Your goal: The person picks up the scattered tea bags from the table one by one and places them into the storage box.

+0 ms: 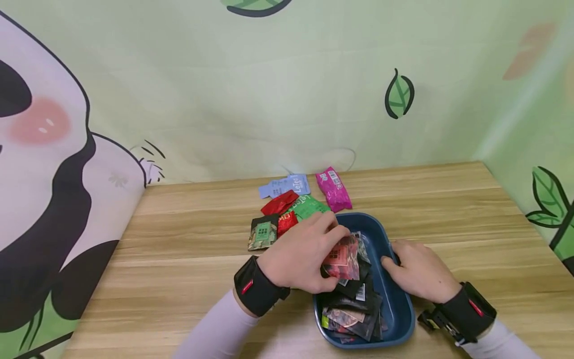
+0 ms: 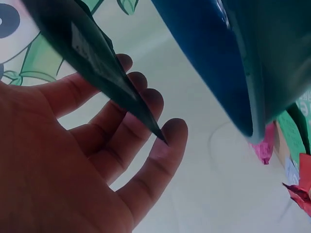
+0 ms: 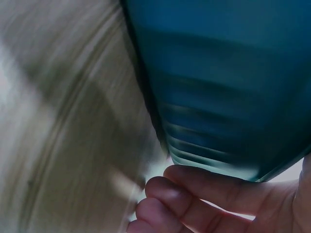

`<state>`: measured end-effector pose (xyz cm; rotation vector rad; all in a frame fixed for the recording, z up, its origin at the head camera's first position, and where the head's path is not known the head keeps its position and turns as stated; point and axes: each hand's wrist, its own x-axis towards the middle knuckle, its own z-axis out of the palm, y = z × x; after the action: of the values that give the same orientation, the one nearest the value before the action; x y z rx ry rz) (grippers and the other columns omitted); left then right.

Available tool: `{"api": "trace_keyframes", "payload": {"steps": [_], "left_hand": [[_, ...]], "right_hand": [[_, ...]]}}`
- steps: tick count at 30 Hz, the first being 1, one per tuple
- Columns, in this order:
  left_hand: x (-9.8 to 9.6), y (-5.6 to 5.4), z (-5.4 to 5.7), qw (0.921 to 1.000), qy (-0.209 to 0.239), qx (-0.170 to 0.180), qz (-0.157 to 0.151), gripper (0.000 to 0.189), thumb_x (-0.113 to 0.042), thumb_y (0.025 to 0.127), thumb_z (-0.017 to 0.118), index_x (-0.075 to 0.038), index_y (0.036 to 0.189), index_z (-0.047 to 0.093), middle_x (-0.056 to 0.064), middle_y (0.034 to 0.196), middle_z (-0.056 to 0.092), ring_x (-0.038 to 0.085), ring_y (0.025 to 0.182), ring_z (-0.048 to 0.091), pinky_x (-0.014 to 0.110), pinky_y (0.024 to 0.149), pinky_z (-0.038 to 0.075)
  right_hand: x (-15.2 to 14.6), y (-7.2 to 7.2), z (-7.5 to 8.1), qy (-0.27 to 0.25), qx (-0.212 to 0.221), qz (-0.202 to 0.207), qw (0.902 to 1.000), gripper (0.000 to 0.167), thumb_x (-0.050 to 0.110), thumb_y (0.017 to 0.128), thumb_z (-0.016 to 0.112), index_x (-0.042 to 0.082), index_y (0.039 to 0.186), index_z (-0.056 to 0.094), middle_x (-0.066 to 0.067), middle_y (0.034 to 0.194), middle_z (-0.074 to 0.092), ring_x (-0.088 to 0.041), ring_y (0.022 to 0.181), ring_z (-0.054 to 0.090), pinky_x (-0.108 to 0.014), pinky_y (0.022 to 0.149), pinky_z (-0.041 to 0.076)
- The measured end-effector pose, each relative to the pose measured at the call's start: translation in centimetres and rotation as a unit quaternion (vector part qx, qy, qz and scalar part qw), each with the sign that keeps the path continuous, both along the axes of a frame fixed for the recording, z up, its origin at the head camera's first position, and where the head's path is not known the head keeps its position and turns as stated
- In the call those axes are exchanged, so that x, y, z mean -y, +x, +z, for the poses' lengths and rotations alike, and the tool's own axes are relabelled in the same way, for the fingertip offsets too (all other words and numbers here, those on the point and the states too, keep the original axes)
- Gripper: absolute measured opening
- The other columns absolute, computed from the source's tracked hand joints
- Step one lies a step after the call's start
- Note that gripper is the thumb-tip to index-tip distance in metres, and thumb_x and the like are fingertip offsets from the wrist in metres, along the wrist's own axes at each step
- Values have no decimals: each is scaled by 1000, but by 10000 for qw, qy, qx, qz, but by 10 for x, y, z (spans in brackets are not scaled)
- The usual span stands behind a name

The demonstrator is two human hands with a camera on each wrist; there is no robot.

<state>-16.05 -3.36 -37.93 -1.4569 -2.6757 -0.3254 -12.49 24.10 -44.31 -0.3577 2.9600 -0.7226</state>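
Left hand [image 1: 305, 254] of mine is closest; thumb and fingers curled, gripping a pink-red sachet [image 1: 345, 259] over the left half of a blue bin [image 1: 395, 299]; can't tell if it touches the pile; my right hand [image 1: 421, 269] clamps the bin's right edge, thumb over the rim, fingers curled against the outer wall; dark sachets [image 1: 352, 302] heap along the bin's left side, down to the near-left corner; bin stands on a wooden table [image 1: 179, 269], well short of its right edge; outside the bin's far-left corner lie a green sachet [image 1: 309, 207], two red packets [image 1: 280, 203] and a black-and-green sachet [image 1: 263, 233]; light-blue packaging [image 1: 293, 185] and a magenta packet [image 1: 334, 189] sit near the table's far edge; behind that edge, a pale green backdrop [image 1: 269, 89] with printed leaves; a printed panda [image 1: 71, 184] borders the table's left edge.
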Motion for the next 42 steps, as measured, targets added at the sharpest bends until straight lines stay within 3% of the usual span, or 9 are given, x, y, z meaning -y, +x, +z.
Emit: {"api": "trace_keyframes", "payload": {"steps": [8,11,14,16,17,22,31,36,42], "left_hand": [[-7,5,-2,9996,-14,-185,-205,74,-55,75,80,-15,134,61,-1,112,50,12,95,46,24,77,46],[-7,8,-3,9997,-27,89,-242,103,-67,72,81,-17,154,45,6,142,49,21,124,51,35,102,51],[-3,10,-2,9980,5,585,-257,135,-79,65,81,-25,168,12,10,174,12,37,158,22,63,121,31],[2,9,-1,9966,-39,811,-144,144,-83,62,80,-31,167,-3,4,176,-10,38,163,-1,73,121,16],[6,6,0,9963,-45,862,-50,145,-83,62,80,-32,167,-6,2,175,-12,37,162,-3,72,122,13],[32,-15,2,9941,-233,801,689,143,-83,63,79,-29,168,-1,8,176,-4,41,162,3,68,125,12],[87,-56,-9,9753,-311,1030,1927,134,-66,65,88,-20,168,15,17,172,15,46,155,24,67,124,20],[106,-69,-19,9654,-426,1354,2188,129,-56,66,92,-17,166,22,19,170,22,46,153,27,62,124,26],[114,-77,-30,9493,-707,1920,2387,116,-45,66,96,-16,161,37,15,157,42,38,144,43,56,115,43]], "right_hand": [[0,1,1,-19,8,14,10000,18,24,100,63,17,83,67,4,74,58,-9,68,54,-30,61,41],[0,1,2,-101,165,15,9998,18,23,100,62,16,85,68,4,74,59,-9,67,55,-29,59,42],[0,1,2,-175,321,2,9993,18,23,101,60,15,87,69,4,73,59,-9,64,56,-28,56,43],[0,2,2,-174,319,-7,9993,19,23,101,60,15,86,69,3,72,59,-9,64,55,-28,56,42],[0,2,2,-159,307,-21,9994,19,23,101,61,15,86,69,3,72,59,-9,64,55,-28,56,42],[0,4,1,-35,241,-69,9997,20,23,100,62,16,81,66,2,72,56,-11,64,53,-29,58,39],[1,3,0,15,222,-73,9997,20,24,100,62,16,82,66,2,72,56,-11,64,53,-29,58,39],[1,3,1,33,155,-43,9999,22,24,100,63,16,79,64,2,71,54,-12,63,51,-29,57,37],[2,1,2,41,65,-20,10000,24,24,99,63,17,77,62,3,71,54,-11,63,50,-28,57,37]]}}
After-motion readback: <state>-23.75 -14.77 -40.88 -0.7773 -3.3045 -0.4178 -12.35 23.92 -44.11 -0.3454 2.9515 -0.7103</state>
